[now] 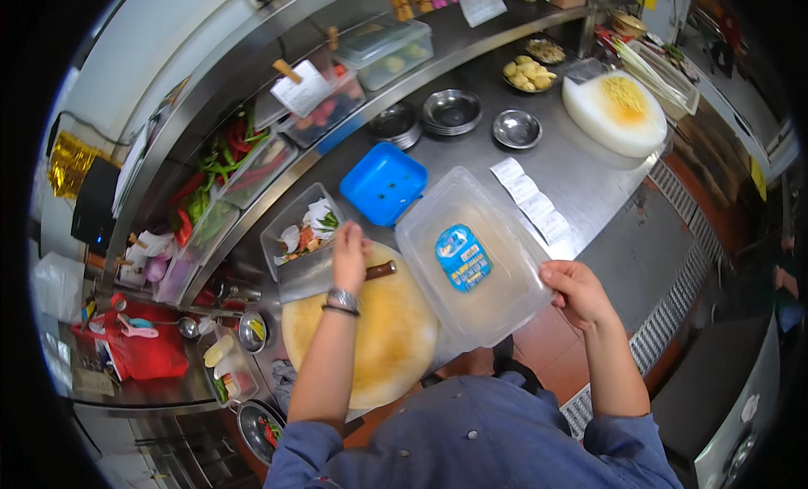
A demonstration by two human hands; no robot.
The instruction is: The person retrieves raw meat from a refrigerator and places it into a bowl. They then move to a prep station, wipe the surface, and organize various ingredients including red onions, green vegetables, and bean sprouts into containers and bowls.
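My right hand (577,290) grips the right edge of a translucent plastic container or lid (499,299) with a blue label bearing writing. It is tilted above the counter, right of a round chopping board (379,344). My left hand (351,252) is over the board's far edge, fingers drawn together; whether they hold anything cannot be seen. Below that hand lies a cleaver (306,275) with a wooden handle (380,271), partly hidden by my wrist. Just beyond, a clear plastic tub (268,243) holds food scraps. A blue plastic basket (379,180) sits behind the container.
Metal bowls (451,110) and a paper strip (530,202) are on the steel counter (467,154). A thick white board (587,123) carries chopped yellow food (622,94). Vegetable tubs (259,173) line the shelf side. A wok (255,429) stands lower left.
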